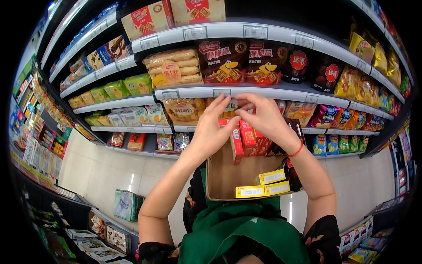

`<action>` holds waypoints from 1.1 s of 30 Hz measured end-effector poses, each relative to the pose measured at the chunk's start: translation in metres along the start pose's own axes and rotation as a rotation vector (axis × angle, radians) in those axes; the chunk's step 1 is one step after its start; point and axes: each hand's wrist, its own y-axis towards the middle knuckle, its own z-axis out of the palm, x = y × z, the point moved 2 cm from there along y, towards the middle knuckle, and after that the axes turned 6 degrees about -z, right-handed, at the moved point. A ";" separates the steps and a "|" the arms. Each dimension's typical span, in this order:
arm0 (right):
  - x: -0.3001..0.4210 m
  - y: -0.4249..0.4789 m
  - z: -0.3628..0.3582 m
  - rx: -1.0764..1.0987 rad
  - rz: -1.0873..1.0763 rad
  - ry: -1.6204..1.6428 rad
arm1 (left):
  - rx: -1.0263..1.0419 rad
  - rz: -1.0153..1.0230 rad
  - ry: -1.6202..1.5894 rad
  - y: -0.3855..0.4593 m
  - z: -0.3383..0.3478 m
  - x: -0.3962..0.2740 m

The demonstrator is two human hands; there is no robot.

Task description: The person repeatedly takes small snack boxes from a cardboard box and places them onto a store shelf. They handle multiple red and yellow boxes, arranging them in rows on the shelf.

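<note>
Both hands are raised side by side at the price tag (222,92) on a shelf's front rail. My left hand (214,127) has its fingertips at the tag's lower edge, thumb apart. My right hand (263,114), with a red cord at the wrist, is curved with its fingertips near the tag; whether it pinches anything small cannot be told. Beneath the hands is an open cardboard box (227,175) holding red boxes (247,138), yellow boxes (272,176) and dark packs. Bagged bread (184,110) lies behind the hands, partly hidden.
Above the rail stand brown snack bags (222,62), wrapped rolls (173,67) and black bags (295,64). Chip bags (324,115) fill shelves at the right, green packs (138,84) at the left. A bundle of plastic-wrapped items (127,204) lies on the tiled floor.
</note>
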 end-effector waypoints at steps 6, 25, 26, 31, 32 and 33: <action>-0.018 -0.027 0.024 0.062 0.063 -0.055 | 0.065 -0.109 -0.069 -0.025 0.022 0.025; -0.051 -0.072 0.078 0.300 0.116 -0.511 | 0.311 -0.496 -0.572 -0.096 0.074 0.062; -0.050 -0.072 0.080 0.334 0.146 -0.524 | 0.305 -0.483 -0.577 -0.099 0.079 0.070; -0.049 -0.074 0.083 0.354 0.211 -0.497 | 0.367 -0.553 -0.560 -0.102 0.068 0.045; -0.050 -0.075 0.084 0.358 0.225 -0.490 | 0.380 -0.559 -0.544 -0.103 0.068 0.043; -0.048 -0.075 0.083 0.362 0.222 -0.474 | 0.370 -0.553 -0.561 -0.104 0.070 0.045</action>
